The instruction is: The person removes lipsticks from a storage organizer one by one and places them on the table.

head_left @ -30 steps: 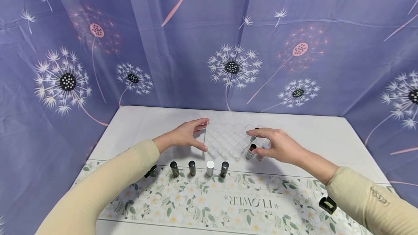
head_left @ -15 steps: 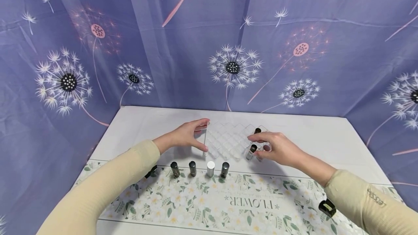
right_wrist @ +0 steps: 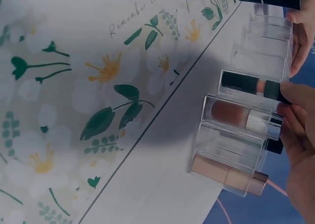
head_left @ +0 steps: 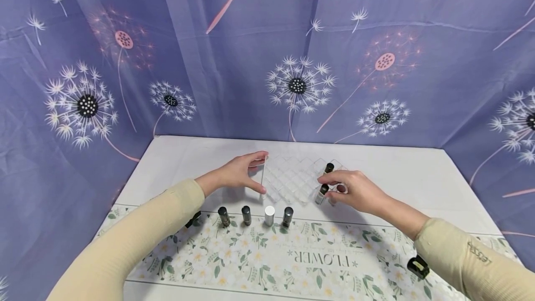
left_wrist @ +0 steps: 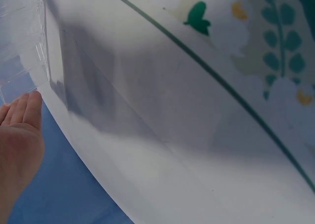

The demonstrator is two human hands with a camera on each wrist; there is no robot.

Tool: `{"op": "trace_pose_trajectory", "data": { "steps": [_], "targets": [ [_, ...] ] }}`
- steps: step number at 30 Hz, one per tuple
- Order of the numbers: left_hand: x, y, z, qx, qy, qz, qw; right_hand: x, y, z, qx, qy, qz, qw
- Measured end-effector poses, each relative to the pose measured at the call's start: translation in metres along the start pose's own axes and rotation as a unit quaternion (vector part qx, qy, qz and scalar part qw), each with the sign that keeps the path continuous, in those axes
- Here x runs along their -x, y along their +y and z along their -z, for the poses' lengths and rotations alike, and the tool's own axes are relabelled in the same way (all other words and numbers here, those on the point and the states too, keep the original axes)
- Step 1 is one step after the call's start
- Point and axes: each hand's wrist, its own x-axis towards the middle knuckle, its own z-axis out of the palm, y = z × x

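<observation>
A clear lipstick organizer [head_left: 292, 181] with rows of compartments stands on the white part of the table. My left hand [head_left: 237, 174] touches its left end, thumb and straight fingers spread wide toward the front and back corners. At the right end, my right hand [head_left: 360, 190] pinches the top of a dark lipstick [head_left: 322, 193] standing in a front compartment. The right wrist view shows the thumb against that tube's end. Beside it sit a brownish tube with a silvery end [right_wrist: 229, 113] and a pinkish lipstick [right_wrist: 224, 174]. Another black-capped lipstick [head_left: 329, 167] stands farther back.
In front of the organizer stand a black tube [head_left: 223, 216], a second dark tube [head_left: 246, 216], a silver-white tube [head_left: 269, 216] and another black tube [head_left: 287, 217] on a flower-printed mat [head_left: 234, 254]. A dandelion-patterned curtain [head_left: 234, 82] hangs behind the table.
My right fingers have drawn slightly toward me and closed onto the front dark lipstick, uncovering the black-capped one behind and a reddish-brown top beside it. The left hand stays put.
</observation>
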Motion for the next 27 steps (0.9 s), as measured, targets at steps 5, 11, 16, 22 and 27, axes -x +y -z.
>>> {"op": "trace_pose_trajectory", "data": {
  "steps": [5, 11, 16, 22, 27],
  "targets": [
    [0.0005, -0.002, -0.0006, 0.001, 0.001, -0.001, 1.0, -0.0009, -0.0008, -0.0013, 0.003, 0.002, 0.01, 1.0],
    [0.0013, -0.0007, 0.0004, -0.001, -0.002, 0.002, 1.0, -0.0018, -0.002, -0.0018, 0.006, 0.006, 0.024, 1.0],
    [-0.0015, -0.0013, 0.0015, -0.01, 0.0, 0.001, 0.9999, -0.0014, -0.0031, -0.0003, 0.008, 0.01, 0.025, 1.0],
    [-0.0027, 0.0, 0.002, -0.019, -0.003, 0.005, 0.9998, -0.0013, -0.0034, 0.0008, 0.009, 0.01, 0.02, 1.0],
    [-0.0022, 0.0009, 0.0024, -0.024, -0.007, 0.009, 0.9997, -0.0022, -0.0039, 0.0025, 0.01, 0.01, 0.025, 1.0]
  ]
}}
